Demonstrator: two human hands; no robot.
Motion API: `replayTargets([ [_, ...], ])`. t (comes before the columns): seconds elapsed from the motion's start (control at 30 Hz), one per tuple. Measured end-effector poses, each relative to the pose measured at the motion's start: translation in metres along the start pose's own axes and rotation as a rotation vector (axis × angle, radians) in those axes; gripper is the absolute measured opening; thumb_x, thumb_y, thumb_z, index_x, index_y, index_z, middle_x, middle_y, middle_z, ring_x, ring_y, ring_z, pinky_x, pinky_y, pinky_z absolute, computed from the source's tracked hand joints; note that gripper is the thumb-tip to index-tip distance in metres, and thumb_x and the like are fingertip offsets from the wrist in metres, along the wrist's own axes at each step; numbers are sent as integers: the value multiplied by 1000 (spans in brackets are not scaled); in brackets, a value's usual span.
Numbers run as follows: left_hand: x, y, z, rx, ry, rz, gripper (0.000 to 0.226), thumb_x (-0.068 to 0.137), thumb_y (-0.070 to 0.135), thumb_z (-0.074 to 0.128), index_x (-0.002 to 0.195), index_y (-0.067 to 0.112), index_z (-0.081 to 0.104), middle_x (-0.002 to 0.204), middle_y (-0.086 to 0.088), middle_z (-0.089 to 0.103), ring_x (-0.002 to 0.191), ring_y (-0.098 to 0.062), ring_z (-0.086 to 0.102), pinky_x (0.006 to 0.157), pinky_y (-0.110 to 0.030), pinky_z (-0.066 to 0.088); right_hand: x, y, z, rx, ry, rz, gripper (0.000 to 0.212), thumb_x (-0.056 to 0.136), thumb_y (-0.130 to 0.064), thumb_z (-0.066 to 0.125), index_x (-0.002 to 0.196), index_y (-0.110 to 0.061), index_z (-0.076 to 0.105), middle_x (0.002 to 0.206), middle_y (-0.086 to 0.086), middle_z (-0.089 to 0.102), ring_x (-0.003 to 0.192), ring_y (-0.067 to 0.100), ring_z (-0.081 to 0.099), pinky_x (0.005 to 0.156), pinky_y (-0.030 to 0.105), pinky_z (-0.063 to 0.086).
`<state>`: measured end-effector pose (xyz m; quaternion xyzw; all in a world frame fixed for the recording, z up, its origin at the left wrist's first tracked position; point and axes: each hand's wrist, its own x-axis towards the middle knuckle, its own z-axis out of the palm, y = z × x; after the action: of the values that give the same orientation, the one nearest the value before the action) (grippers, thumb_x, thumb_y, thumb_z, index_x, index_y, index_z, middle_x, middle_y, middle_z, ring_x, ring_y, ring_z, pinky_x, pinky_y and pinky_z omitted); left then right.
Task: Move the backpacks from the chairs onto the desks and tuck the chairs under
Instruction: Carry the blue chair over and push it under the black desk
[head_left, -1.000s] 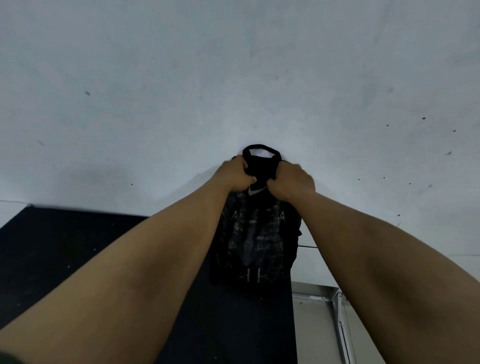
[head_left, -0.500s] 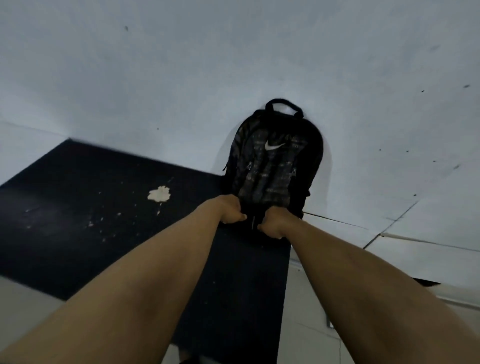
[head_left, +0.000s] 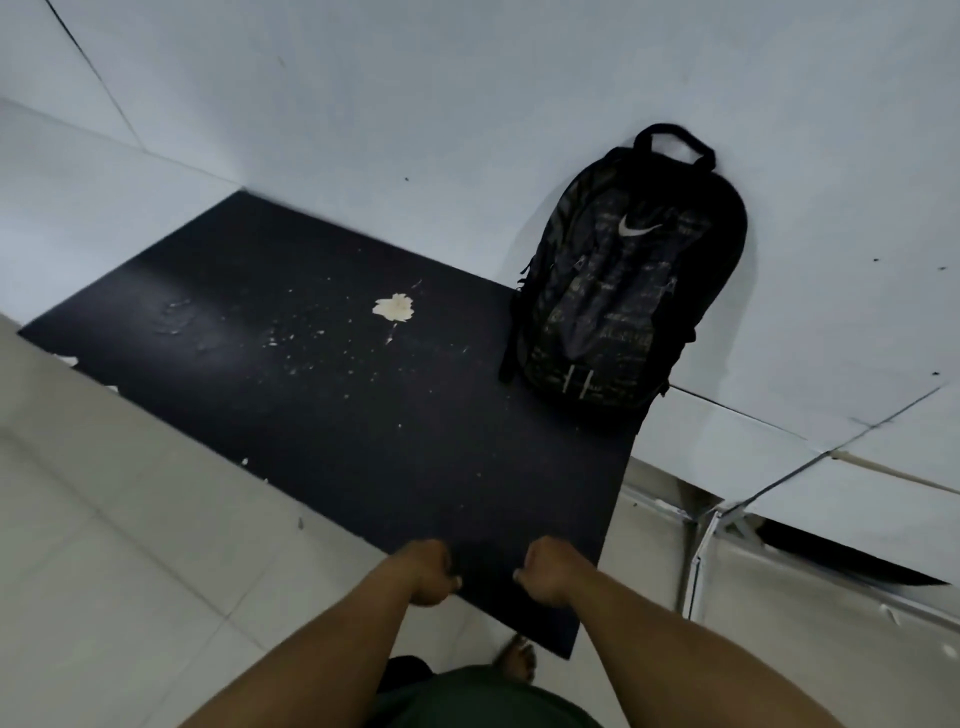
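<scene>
A black backpack (head_left: 621, 280) with a pale swoosh logo stands upright at the far right corner of the black desk (head_left: 311, 395), leaning against the white wall. Its top handle points up. My left hand (head_left: 428, 571) and my right hand (head_left: 545, 571) are at the desk's near edge, well short of the backpack. Both have their fingers curled into fists and hold nothing. No chair is in view.
The desk top carries a pale chipped patch (head_left: 394, 307) and scattered white flecks. A white metal frame (head_left: 701, 545) and another dark surface (head_left: 841, 561) lie to the right. Pale floor tiles (head_left: 130, 545) spread to the left, and my foot (head_left: 517, 662) shows below the desk edge.
Both hands let go of the backpack's lower part and pulled back to the desk's near edge. The backpack stays upright against the wall, and the view has drawn back.
</scene>
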<state>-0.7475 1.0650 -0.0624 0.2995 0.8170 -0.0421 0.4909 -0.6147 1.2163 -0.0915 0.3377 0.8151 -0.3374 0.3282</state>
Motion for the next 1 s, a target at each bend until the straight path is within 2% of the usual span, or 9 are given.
replayTargets([
  [0.17,-28,-47,44,-11,-43,-47,60,100,46,47,149,12,37,155,-8,35,138,-25,39,111,-33,34,-16,5,68,-1,-88,66,29,94,-30,53,111,-7,60,89,1,59,89,20,62,55,22,44],
  [0.27,-46,-81,55,-143,91,-57,52,97,43,53,141,15,47,145,-9,47,129,-25,49,105,-30,40,-31,-8,99,48,-73,75,34,93,-31,53,118,-8,60,110,5,63,95,17,62,71,25,52],
  [0.37,-62,-113,73,-286,213,-68,40,93,42,60,124,17,58,126,-11,62,113,-25,59,94,-30,47,-48,-24,129,64,-64,42,23,94,-32,53,87,-10,60,101,6,64,98,22,63,76,26,50],
  [0.43,-75,-136,94,-343,227,-79,37,91,43,62,118,17,61,121,-10,64,110,-24,60,90,-29,47,-60,-37,155,88,-47,31,25,94,-33,53,94,-10,61,104,7,65,95,21,60,79,26,47],
  [0.53,-94,-159,129,-343,194,-111,32,94,40,60,113,15,62,119,-8,62,115,-25,58,87,-26,42,-79,-49,193,105,-44,36,31,89,-40,55,104,-14,66,109,5,68,106,25,59,103,33,43],
  [0.57,-100,-163,140,-316,165,-115,33,95,40,58,115,14,61,120,-9,61,118,-25,56,89,-26,42,-84,-50,204,91,-63,36,31,88,-41,55,103,-15,66,108,4,68,108,25,59,106,35,42],
  [0.7,-127,-174,188,-268,82,-128,49,98,41,52,136,11,50,140,-9,51,127,-23,49,102,-31,41,-111,-45,244,79,-97,32,24,87,-40,57,96,-18,64,106,3,69,103,23,63,96,34,50],
  [0.83,-145,-176,225,-287,50,-145,48,98,41,52,137,13,49,141,-8,51,127,-22,50,103,-31,42,-129,-29,266,32,-119,34,31,92,-31,56,112,-8,64,114,7,66,104,21,61,86,26,49],
  [1.0,-168,-170,264,-342,119,-170,46,98,40,52,136,13,49,140,-8,52,127,-22,49,101,-31,41,-153,-12,276,-15,-99,-2,35,95,-32,55,111,-3,65,111,12,68,102,26,65,84,30,52],
])
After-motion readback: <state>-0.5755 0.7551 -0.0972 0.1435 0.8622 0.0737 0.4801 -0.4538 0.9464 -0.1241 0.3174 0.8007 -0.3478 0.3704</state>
